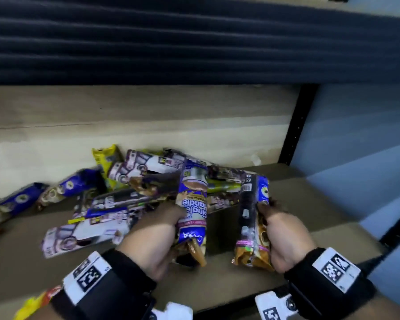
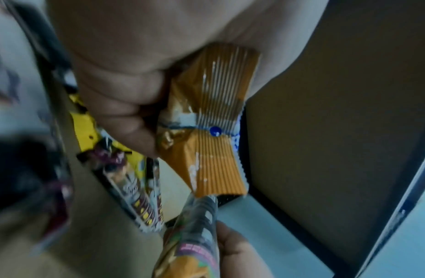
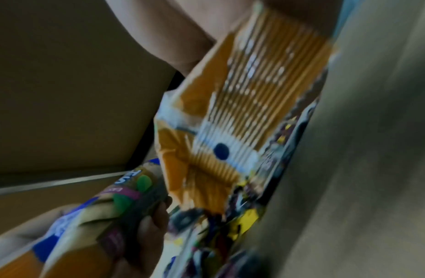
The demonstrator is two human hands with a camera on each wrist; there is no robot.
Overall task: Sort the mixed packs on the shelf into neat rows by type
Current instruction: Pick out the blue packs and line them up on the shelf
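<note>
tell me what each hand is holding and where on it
Left hand grips a blue and orange plastic pack around its lower half. Right hand grips a matching blue and orange pack along its right side edge.

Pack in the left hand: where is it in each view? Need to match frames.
Head: blue pack at centre, gripped by the left hand.
Left wrist: its orange crimped end at upper centre.
Right wrist: lower left.
Shared landmark: the right hand's pack.

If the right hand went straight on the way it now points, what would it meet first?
Probably the purple packs at the pile's right end, just beyond the blue-and-orange pack that the right hand holds; depth is unclear.
</note>
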